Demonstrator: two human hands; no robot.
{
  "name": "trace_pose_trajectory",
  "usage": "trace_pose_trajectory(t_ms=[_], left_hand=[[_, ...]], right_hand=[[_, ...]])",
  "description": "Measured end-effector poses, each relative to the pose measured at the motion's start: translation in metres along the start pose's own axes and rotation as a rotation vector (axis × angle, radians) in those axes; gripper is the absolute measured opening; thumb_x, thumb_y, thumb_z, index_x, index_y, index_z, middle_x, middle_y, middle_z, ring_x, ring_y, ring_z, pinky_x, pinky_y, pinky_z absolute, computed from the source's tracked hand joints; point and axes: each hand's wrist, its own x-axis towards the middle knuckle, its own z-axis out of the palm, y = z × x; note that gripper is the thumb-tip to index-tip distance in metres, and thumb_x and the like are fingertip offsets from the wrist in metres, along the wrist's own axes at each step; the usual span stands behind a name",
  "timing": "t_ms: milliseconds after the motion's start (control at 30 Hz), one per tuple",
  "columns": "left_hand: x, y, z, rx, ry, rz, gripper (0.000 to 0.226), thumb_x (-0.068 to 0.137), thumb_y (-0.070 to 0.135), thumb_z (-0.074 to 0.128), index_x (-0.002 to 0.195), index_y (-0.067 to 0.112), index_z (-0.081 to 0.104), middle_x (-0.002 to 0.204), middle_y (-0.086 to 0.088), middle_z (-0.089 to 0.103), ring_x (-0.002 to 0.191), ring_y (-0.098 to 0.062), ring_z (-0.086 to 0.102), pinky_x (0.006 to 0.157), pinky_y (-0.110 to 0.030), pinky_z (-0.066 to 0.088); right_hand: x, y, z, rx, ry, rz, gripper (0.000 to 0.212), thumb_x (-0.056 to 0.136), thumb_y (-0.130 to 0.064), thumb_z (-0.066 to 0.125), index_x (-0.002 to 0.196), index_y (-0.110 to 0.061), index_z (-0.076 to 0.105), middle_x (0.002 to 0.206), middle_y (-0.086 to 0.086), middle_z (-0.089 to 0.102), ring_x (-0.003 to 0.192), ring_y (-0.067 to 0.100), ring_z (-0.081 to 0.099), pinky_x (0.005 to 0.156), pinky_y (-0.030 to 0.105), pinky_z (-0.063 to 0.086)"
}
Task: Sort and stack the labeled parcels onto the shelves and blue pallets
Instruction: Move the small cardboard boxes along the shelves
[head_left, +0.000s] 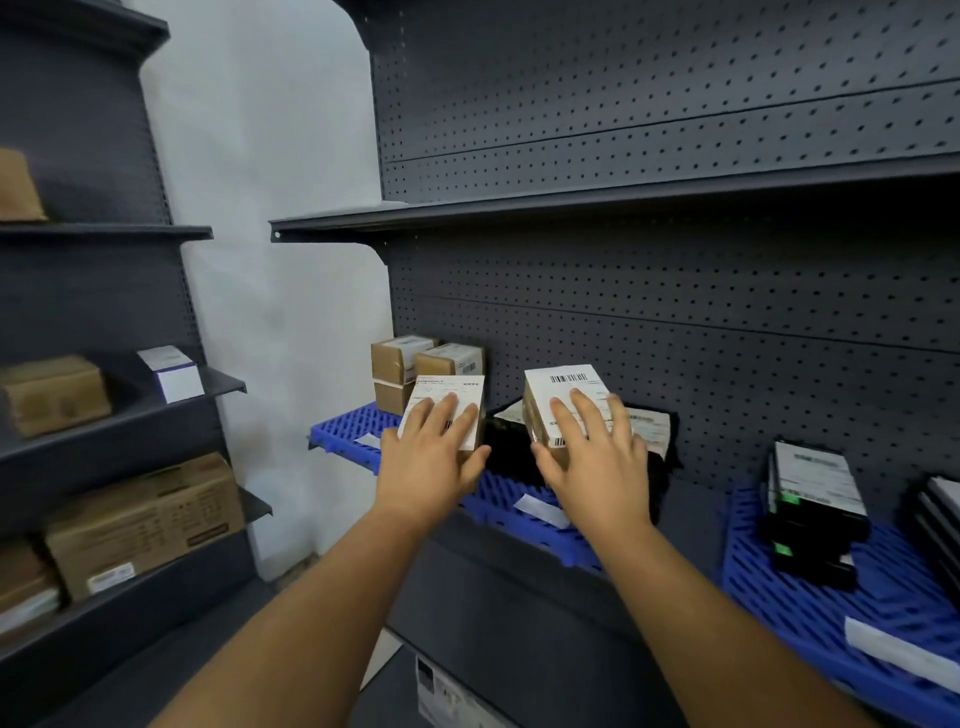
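Observation:
Two small brown parcels with white labels are held over a blue pallet (337, 428) on the dark shelf. My left hand (434, 457) lies on top of the left parcel (449, 389), thumb hooked under its near right corner. My right hand (592, 457) covers the right parcel (563, 387), fingers spread over its label, thumb against its near left side. A black parcel (511, 449) lies under and between them. Two more brown parcels (400, 371) stand at the back left of the pallet.
A second blue pallet (831, 608) on the right carries a stack of black parcels (813, 512). The left shelving holds cardboard boxes (140, 519) and a white box (171, 371). An upper shelf (571, 208) overhangs the pallets.

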Motion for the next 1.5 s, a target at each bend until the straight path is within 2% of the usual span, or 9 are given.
trace_pose_trajectory(t_ms=[267,533,867,1233,1433,1500], left_hand=[[0.027,-0.086,0.034,-0.028,-0.034,-0.026,0.059,0.096,0.060,0.028,0.149,0.034,0.027,0.159,0.005,0.022,0.145,-0.021,0.016,0.106,-0.052,0.032],[0.082,-0.153,0.063,0.026,-0.060,-0.050,0.058,0.097,0.059,0.024,0.150,0.035,0.022,0.160,0.006,0.017,0.146,-0.020,0.011,0.109,-0.048,0.029],[0.161,-0.213,0.094,0.030,0.036,0.013,0.056,0.097,0.056,0.031,0.148,0.032,0.030,0.157,0.005,0.026,0.144,-0.020,0.019,0.102,-0.047,0.034],[0.252,-0.259,0.130,-0.096,0.101,0.166,0.055,0.096,0.056,0.034,0.146,0.032,0.036,0.155,0.005,0.031,0.142,-0.019,0.024,0.099,-0.047,0.035],[0.305,-0.290,0.153,-0.143,0.086,0.253,0.056,0.096,0.057,0.034,0.146,0.033,0.035,0.154,0.005,0.032,0.142,-0.018,0.024,0.101,-0.048,0.035],[0.321,-0.297,0.161,-0.153,0.089,0.288,0.057,0.095,0.058,0.033,0.146,0.033,0.035,0.154,0.006,0.033,0.142,-0.018,0.024,0.102,-0.047,0.034]], right_hand=[[0.030,-0.072,0.054,-0.017,-0.078,0.002,0.059,0.089,-0.058,0.046,0.139,-0.028,0.047,0.150,-0.002,0.041,0.140,0.036,0.027,0.095,0.055,0.040],[0.080,-0.113,0.124,0.018,0.018,-0.012,0.056,0.086,-0.053,0.060,0.134,-0.025,0.054,0.144,0.001,0.048,0.134,0.038,0.036,0.085,0.054,0.047],[0.140,-0.141,0.176,0.015,0.089,0.045,0.054,0.086,-0.051,0.059,0.133,-0.024,0.054,0.143,0.002,0.049,0.133,0.038,0.036,0.088,0.055,0.045],[0.199,-0.176,0.210,-0.143,0.103,0.165,0.057,0.089,-0.056,0.052,0.136,-0.025,0.051,0.146,0.001,0.045,0.136,0.036,0.034,0.088,0.054,0.045],[0.238,-0.208,0.232,-0.203,0.005,0.300,0.059,0.093,-0.060,0.039,0.143,-0.029,0.039,0.153,-0.001,0.033,0.141,0.035,0.021,0.097,0.054,0.038],[0.246,-0.215,0.241,-0.246,-0.004,0.324,0.058,0.093,-0.060,0.038,0.142,-0.028,0.040,0.153,0.000,0.034,0.140,0.036,0.022,0.097,0.054,0.038]])
